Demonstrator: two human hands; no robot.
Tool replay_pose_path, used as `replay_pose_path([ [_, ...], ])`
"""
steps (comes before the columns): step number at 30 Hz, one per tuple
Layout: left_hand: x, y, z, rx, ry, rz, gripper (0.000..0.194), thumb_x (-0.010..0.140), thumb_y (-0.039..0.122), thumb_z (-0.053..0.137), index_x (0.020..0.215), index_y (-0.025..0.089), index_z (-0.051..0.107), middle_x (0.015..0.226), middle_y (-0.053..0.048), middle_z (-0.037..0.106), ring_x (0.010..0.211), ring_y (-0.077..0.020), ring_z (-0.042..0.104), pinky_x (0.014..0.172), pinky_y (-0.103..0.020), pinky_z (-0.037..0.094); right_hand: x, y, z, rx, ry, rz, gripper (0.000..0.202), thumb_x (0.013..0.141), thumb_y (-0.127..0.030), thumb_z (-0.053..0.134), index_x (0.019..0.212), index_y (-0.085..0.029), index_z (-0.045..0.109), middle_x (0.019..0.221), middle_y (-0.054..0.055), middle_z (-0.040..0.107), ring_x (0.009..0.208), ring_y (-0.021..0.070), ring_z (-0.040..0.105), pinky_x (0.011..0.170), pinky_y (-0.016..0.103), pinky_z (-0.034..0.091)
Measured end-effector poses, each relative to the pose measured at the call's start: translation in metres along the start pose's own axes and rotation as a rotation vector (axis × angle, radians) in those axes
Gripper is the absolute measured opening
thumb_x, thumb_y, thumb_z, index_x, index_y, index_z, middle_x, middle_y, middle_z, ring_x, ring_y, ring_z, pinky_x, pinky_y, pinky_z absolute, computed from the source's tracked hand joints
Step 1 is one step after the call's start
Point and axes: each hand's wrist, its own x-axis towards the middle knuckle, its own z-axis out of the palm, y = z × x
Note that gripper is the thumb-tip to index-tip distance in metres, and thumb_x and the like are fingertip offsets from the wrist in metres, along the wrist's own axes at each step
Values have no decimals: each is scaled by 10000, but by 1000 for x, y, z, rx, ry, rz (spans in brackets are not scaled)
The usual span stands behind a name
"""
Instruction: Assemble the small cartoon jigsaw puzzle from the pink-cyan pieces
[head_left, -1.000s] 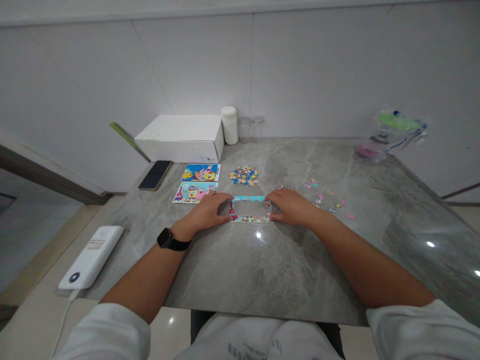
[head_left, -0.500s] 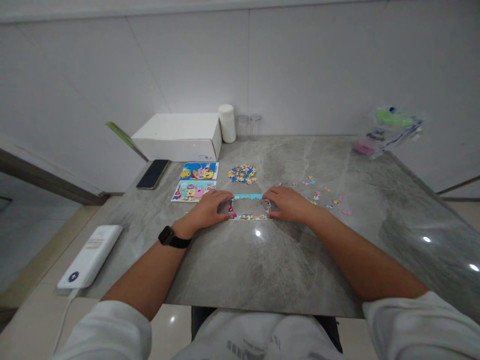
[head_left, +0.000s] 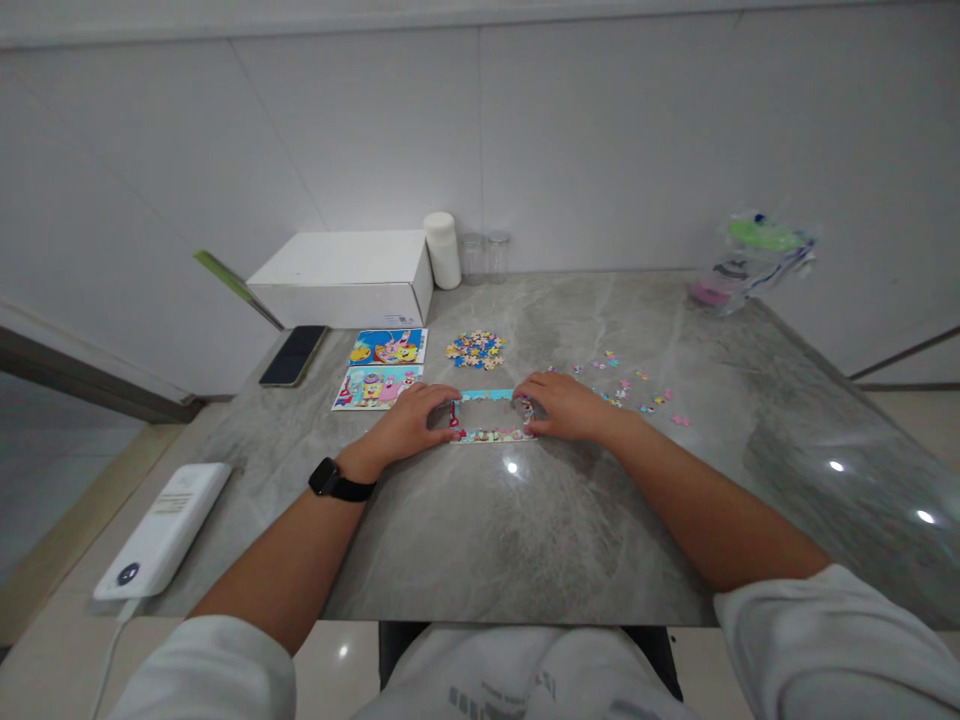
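Note:
A rectangular ring of joined jigsaw pieces (head_left: 491, 436) lies flat on the grey table, its middle showing bare tabletop. At its left end is my left hand (head_left: 411, 424), thumb and fingers apart and touching the corners. My right hand (head_left: 566, 406) rests at the right end in the same spread way, covering part of that side. Two picture cards, a blue one (head_left: 388, 347) and a light one (head_left: 375, 388), lie beyond my left hand. A heap of mixed pieces (head_left: 477, 350) sits behind the ring. Loose pieces (head_left: 625, 385) are scattered beyond my right hand and forearm.
On the grey table (head_left: 480, 540) a phone (head_left: 294, 356) and a white power bank with a cable (head_left: 163, 530) lie left. Along the back stand a white box (head_left: 341, 280), a white bottle (head_left: 442, 252) and two clear glasses (head_left: 486, 258). A plastic bag (head_left: 750, 262) is at the back right.
The view has shifted slightly, so the table and the things on it appear a little further left. Both hands remain at the ends of the puzzle ring.

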Motion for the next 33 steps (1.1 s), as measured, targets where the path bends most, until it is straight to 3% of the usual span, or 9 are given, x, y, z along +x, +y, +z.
replay_pose_path([
  [4, 1, -1, 1, -27, 15, 10, 547, 900, 514, 790, 1363, 256, 653, 1417, -99, 694, 1289, -299, 638, 1127, -479, 458, 0, 0, -2, 19, 36, -9, 487, 852, -371, 847, 1284, -206, 696, 1274, 136, 705, 1183, 309, 655, 1028, 411, 465],
  [13, 4, -8, -2, 0, 216, -111, 287, 1003, 416, 636, 1208, 233, 718, 1214, -96, 761, 1149, -277, 683, 1075, -479, 501, -5, 6, -20, 43, 221, 1, 316, 956, -337, 732, 1244, -208, 708, 1261, 125, 735, 1165, 295, 674, 1032, 427, 492],
  [20, 4, -5, -4, 30, 225, -123, 277, 1024, 389, 554, 1136, 217, 739, 1128, -97, 770, 1097, -272, 679, 1027, -452, 515, -19, 14, -56, 63, 415, 170, 207, 948, -272, 691, 1140, -211, 735, 1107, 88, 764, 941, 230, 698, 903, 372, 515],
  [28, 6, 5, -5, 9, 264, -82, 302, 1037, 403, 522, 1090, 208, 747, 1059, -88, 758, 960, -229, 678, 940, -386, 529, -62, 35, -112, 57, 595, 416, 208, 984, -347, 634, 1063, -206, 765, 1045, 77, 773, 895, 212, 689, 879, 364, 520],
  [33, 7, 6, -6, 2, 262, -69, 312, 1030, 404, 518, 1093, 200, 745, 1060, -96, 757, 982, -239, 678, 946, -394, 527, -91, 50, -119, 13, 609, 515, 262, 995, -387, 601, 1052, -199, 774, 993, 86, 764, 882, 221, 677, 871, 374, 531],
])
